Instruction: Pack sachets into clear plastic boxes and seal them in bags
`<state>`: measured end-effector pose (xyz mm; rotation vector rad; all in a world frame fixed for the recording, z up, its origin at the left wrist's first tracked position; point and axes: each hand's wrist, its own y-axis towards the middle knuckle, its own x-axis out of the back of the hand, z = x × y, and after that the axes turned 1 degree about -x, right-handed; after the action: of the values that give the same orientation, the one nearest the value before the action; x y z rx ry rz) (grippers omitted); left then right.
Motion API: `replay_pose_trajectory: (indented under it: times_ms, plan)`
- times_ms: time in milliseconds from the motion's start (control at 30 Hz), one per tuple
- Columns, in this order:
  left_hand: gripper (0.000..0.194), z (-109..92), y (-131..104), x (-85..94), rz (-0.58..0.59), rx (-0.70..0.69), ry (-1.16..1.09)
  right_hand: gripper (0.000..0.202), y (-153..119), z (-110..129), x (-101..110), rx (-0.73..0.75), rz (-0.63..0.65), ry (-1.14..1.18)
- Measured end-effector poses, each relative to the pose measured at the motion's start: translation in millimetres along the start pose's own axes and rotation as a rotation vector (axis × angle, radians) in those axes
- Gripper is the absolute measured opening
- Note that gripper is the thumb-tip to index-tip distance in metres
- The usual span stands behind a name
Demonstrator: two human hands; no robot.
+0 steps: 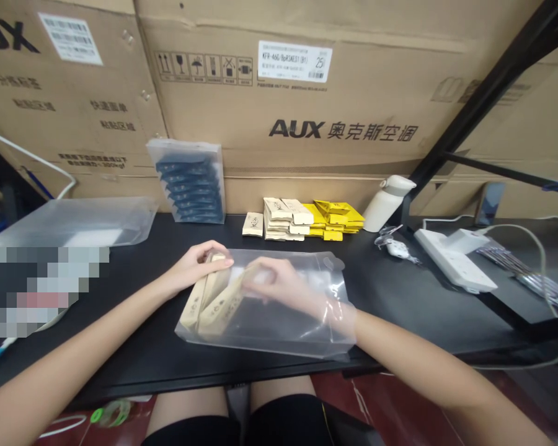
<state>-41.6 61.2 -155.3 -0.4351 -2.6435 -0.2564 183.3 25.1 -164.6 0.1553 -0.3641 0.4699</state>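
Observation:
A clear plastic box (302,337) lies on its side at the front of the black desk, its open end towards the right. Several cream paper packets (221,310) with dark lettering stand slanted inside its left end. My left hand (203,263) is closed around the box's upper left corner, thumb along the top over the packets. Reaching in through the open end, my right hand (279,282) pinches the edge of one cream packet; the plastic and some motion blur soften its fingers.
Behind are stacked cream packets (279,217), yellow packets (337,217), an upright clear box of blue packets (190,186) and a white bottle (387,201). Right: keys (395,244), a power strip (456,260) and a black shelf frame (474,87). Left: an unfilled clear plastic box (130,217).

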Motion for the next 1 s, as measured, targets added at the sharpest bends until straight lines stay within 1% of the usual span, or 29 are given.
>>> replay_pose_trajectory:
  times_ms: [67,133,167,233,333,433,533,633,700,767,900,1000]
  plan:
    - [0.035,-0.9,-1.5,-5.1,0.015,-0.001,-0.014,0.044,-1.0,-0.3,-3.9,0.0,-0.061,-0.035]
    - [0.035,-1.5,-2.2,-8.4,0.031,0.003,-0.032,0.064,-0.7,-3.1,-9.5,-0.004,-0.099,0.023]
    - [0.035,-1.8,-2.3,-9.5,0.032,0.005,-0.043,0.073,-0.5,-5.1,-13.0,-0.004,-0.097,0.084]
    - [0.034,-2.7,-2.3,-10.5,0.037,0.002,-0.066,0.086,-0.8,-8.8,-19.9,0.009,-0.027,0.238]
    - [0.034,-4.4,-2.5,-10.4,0.043,-0.001,-0.088,0.095,-3.6,-10.6,-26.6,0.045,0.122,0.386]
    - [0.035,-5.8,-2.9,-9.5,0.045,0.022,-0.083,0.095,-6.9,-7.8,-27.4,0.053,0.166,0.402]
    - [0.038,-6.2,-3.2,-8.1,0.045,0.06,-0.059,0.088,-7.7,-4.0,-25.9,0.065,0.135,0.368]
    - [0.038,-5.0,-3.0,-6.9,0.053,0.073,-0.051,0.069,-6.2,-1.3,-24.0,0.129,0.075,0.314]
    - [0.036,-3.7,-2.7,-6.4,0.057,0.067,-0.055,0.053,-4.9,-1.2,-22.2,0.173,0.085,0.294]
    - [0.035,-2.4,-2.4,-6.0,0.063,0.066,-0.064,0.043,-3.7,-2.5,-20.2,0.185,0.126,0.294]
    - [0.036,-1.7,-2.1,-4.6,0.079,0.107,-0.1,0.045,-2.7,-5.2,-16.9,0.178,0.189,0.292]
    - [0.036,-3.2,-2.4,-2.7,0.083,0.135,-0.125,0.054,-3.6,-3.9,-15.3,0.14,0.226,0.289]
